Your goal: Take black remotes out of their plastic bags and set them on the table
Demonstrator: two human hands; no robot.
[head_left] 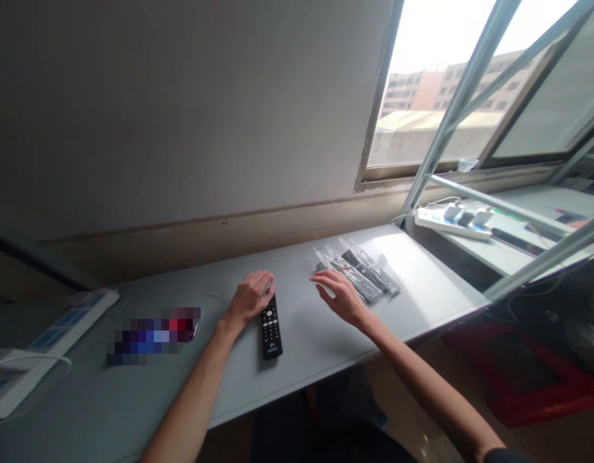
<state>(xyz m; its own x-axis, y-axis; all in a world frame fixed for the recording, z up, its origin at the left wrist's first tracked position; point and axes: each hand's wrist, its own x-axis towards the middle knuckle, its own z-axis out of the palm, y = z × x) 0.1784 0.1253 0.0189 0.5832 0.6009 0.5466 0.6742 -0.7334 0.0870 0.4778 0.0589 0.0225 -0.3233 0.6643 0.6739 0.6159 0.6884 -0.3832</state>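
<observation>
A black remote control lies on the grey table, its lower end towards me. My left hand is at the remote's far end and covers it; the fingers are curled in, with a small greyish bit showing by the thumb that I cannot make out. To the right, my right hand hovers with fingers apart and nothing in it. Just beyond that hand are several remotes in clear plastic sleeves, lying side by side and partly hidden by it.
A pixelated phone-like object lies left of my left arm. White power strips stand at the left edge and on the neighbouring table. A metal frame rises at right, with a red stool below.
</observation>
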